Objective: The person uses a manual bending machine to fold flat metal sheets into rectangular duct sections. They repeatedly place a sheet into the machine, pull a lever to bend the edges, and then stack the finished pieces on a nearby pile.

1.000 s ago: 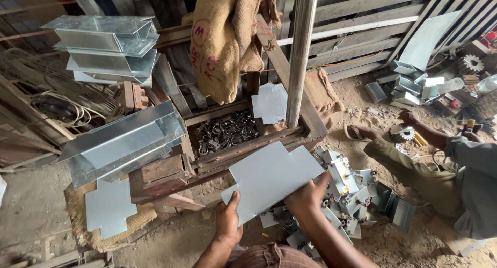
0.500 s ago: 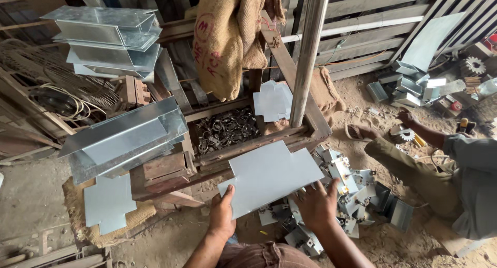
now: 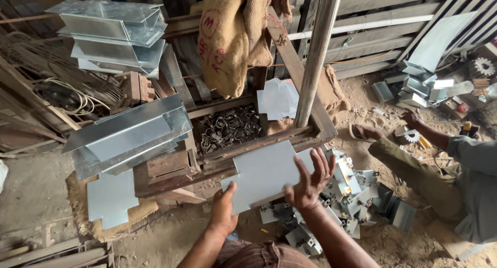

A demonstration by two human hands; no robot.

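Left hand (image 3: 223, 212) pinches the notched sheet-metal blank (image 3: 269, 175) at its near corner; right hand (image 3: 309, 181) spread under its edge — positioning step, blank over the wooden frame (image 3: 259, 143); next: careful alignment.

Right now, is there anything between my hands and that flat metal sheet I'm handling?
Nothing visible. The left hand grips the flat metal sheet at its lower left corner, and the right hand rests open on its right edge. Both touch it directly, with the sheet lying against the wooden frame.
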